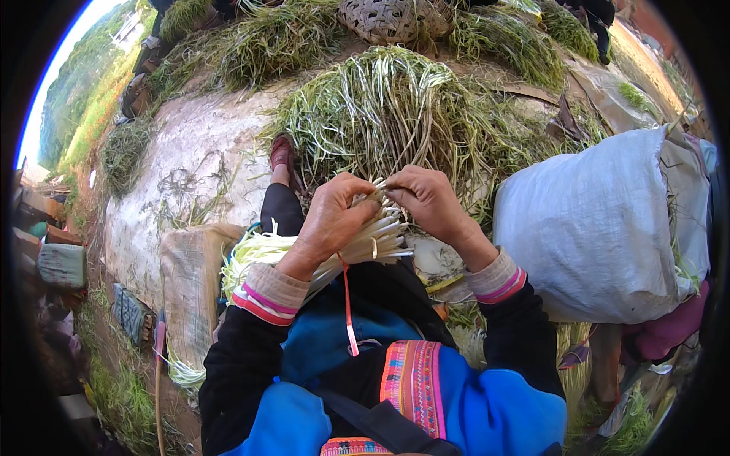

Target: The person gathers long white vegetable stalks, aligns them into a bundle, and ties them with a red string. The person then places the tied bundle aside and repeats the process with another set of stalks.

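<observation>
A bundle of pale stalks [365, 239], white at the cut ends and yellow-green toward the left, lies across my lap. It looks like blanched chives or a similar leafy vegetable. A red tie strip [347, 302] goes round it and one end hangs down over my clothes. My left hand [342, 214] rests on top of the bundle, thumb and fingers closed around some stalks. At the upper end of the stalks my right hand [425, 199] pinches the tips between thumb and forefinger, close to my left fingertips. The exact stalk pinched is too small to make out.
A heap of loose green stalks [388, 108] lies ahead of my hands. To the right bulges a large white woven sack [582, 228]. A woven basket [393, 21] stands behind the heap. A pale sack-covered block [194, 285] is at my left, near a wooden handle [159, 387].
</observation>
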`<move>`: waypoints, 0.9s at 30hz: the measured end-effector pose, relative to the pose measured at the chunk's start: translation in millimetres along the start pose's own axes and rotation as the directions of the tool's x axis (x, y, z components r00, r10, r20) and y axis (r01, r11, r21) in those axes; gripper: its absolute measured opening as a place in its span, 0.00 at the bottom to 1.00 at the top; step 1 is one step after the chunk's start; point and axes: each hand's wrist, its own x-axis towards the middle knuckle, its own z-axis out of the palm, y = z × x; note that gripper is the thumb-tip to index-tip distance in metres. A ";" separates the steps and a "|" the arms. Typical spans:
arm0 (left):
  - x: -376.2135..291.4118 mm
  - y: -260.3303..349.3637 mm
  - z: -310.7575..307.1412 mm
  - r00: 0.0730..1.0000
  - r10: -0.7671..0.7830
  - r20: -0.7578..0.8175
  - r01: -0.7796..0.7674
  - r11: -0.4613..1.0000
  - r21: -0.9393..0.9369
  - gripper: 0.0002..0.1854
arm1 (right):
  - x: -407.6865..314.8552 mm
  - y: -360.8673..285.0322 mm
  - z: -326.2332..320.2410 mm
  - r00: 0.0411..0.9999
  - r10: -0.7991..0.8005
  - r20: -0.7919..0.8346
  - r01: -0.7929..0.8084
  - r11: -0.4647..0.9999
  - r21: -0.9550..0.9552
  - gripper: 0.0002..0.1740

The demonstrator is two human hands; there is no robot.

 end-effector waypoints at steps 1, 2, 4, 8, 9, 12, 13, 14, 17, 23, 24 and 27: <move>1.4 -1.1 3.6 0.998 0.054 -0.028 -0.053 0.997 0.048 0.08 | 0.8 -1.2 -3.7 0.997 -0.052 0.063 0.061 0.986 -0.153 0.05; 2.3 -1.2 5.6 0.994 0.101 -0.041 -0.096 0.990 0.103 0.07 | 1.3 -2.5 -4.7 0.990 -0.103 0.099 0.127 0.949 -0.288 0.05; 4.5 0.2 8.1 0.992 0.119 -0.038 -0.114 0.985 0.130 0.07 | 5.6 -3.2 -6.1 0.958 -0.259 0.123 0.287 0.862 -0.419 0.04; 1.6 3.6 12.5 0.990 0.144 0.004 -0.142 0.971 0.193 0.06 | 15.0 -15.2 -11.8 0.929 0.223 0.297 -0.256 0.964 0.077 0.07; 0.9 3.4 13.9 0.987 0.157 0.033 -0.160 0.966 0.201 0.06 | 16.0 -23.1 -14.1 0.901 0.211 0.378 -0.316 0.918 0.241 0.08; 7.0 -2.0 13.4 0.984 0.180 -0.007 -0.173 0.957 0.233 0.05 | 1.9 -60.3 -12.2 0.676 -0.208 0.707 -0.272 0.822 0.501 0.07; 8.1 -4.8 13.0 0.981 0.192 -0.018 -0.181 0.950 0.254 0.04 | -4.1 -71.8 -9.5 0.552 -0.385 0.740 -0.277 0.752 0.598 0.07; 8.0 -7.1 10.5 0.991 0.137 -0.004 -0.132 0.959 0.251 0.04 | -6.1 -76.2 -10.8 0.528 -0.427 0.734 -0.265 0.739 0.620 0.07; -1.0 -10.1 -4.5 0.997 0.061 -0.040 -0.065 0.992 -0.104 0.07 | -18.1 -64.5 -21.7 0.466 -0.231 0.854 -0.395 0.810 0.434 0.08; -76.8 13.8 -59.3 0.993 -0.071 -0.095 0.069 0.997 -0.023 0.37 | -87.2 0.9 -20.7 0.841 0.323 0.434 -0.107 0.885 -0.453 0.10; -85.6 19.1 -59.4 0.999 -0.052 -0.006 0.052 0.993 0.103 0.41 | -96.4 7.3 -17.5 0.841 0.367 0.398 -0.139 0.857 -0.496 0.11; -94.3 27.2 -36.7 0.975 -0.075 0.211 -0.093 0.724 0.683 0.53 | -102.2 9.6 -11.1 0.864 0.368 0.344 -0.194 0.873 -0.448 0.16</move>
